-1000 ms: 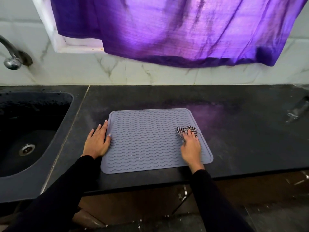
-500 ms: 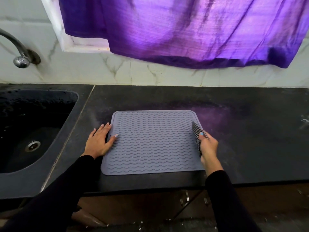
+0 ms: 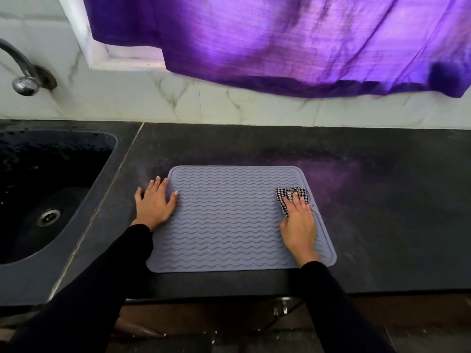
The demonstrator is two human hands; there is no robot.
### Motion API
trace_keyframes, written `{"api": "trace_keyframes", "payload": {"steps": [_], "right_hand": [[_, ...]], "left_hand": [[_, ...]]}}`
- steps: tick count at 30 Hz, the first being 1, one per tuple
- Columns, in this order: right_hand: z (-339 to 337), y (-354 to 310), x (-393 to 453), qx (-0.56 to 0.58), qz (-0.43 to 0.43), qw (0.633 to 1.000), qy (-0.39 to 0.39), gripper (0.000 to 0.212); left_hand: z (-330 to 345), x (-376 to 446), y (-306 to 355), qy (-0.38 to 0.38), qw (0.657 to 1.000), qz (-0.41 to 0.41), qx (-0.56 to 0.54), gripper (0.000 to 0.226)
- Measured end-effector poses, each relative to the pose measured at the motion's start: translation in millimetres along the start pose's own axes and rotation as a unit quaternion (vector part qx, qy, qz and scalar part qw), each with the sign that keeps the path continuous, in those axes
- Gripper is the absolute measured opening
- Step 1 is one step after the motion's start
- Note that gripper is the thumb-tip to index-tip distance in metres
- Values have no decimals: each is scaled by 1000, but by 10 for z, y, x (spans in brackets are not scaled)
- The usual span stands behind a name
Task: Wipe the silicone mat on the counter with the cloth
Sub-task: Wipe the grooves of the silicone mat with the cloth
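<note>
A grey silicone mat point(image 3: 229, 220) with wavy ridges lies flat on the black counter point(image 3: 382, 212). My left hand point(image 3: 155, 203) rests flat at the mat's left edge, fingers spread, thumb on the mat. My right hand point(image 3: 299, 222) presses a black-and-white checked cloth point(image 3: 285, 197) onto the right part of the mat. The cloth is bunched under my fingers and sticks out beyond the fingertips.
A dark sink point(image 3: 48, 194) with a metal drain sits to the left, a tap point(image 3: 23, 77) above it. A purple curtain point(image 3: 293, 39) hangs over the marble wall behind. The counter's front edge runs just below the mat.
My right hand with the cloth went from the mat's right part out to its right edge, then came back onto the mat. My left hand stayed at the left edge.
</note>
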State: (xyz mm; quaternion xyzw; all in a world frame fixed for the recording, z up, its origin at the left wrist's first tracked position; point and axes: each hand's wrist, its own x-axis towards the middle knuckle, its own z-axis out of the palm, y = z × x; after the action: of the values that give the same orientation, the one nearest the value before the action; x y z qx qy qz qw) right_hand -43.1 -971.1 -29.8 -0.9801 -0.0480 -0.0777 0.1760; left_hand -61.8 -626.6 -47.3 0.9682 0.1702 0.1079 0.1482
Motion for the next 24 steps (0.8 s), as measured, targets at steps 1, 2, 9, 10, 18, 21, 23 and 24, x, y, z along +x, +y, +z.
{"api": "trace_keyframes", "payload": {"steps": [1,2,9,10,18,21,23,24], "right_hand": [[1,-9,-5,-2,-2,1000,4,57],[7,-14,-5,-1,0,1000,6,57],[10,-32,-18,9,16,1000,19,59],[5,-42,-27,12,17,1000,20,59],[8,-39,-25,14,24,999,24,59],[16,-39,-26,13,28,999,23,59],[22,-38,-25,14,31,999,23,58],[27,-37,-26,14,32,999,22,58]], "left_hand": [[-18,-31,101,43,999,22,-8,69],[-41,-75,245,83,994,65,-25,61],[103,-480,1405,-105,904,299,-288,23],[152,-482,1466,-103,904,309,-278,25],[221,-327,1496,-88,889,406,-194,32],[208,-300,1490,-61,874,455,-158,37],[212,-285,1493,-74,869,465,-151,40],[216,-282,1499,-74,866,471,-150,40]]}}
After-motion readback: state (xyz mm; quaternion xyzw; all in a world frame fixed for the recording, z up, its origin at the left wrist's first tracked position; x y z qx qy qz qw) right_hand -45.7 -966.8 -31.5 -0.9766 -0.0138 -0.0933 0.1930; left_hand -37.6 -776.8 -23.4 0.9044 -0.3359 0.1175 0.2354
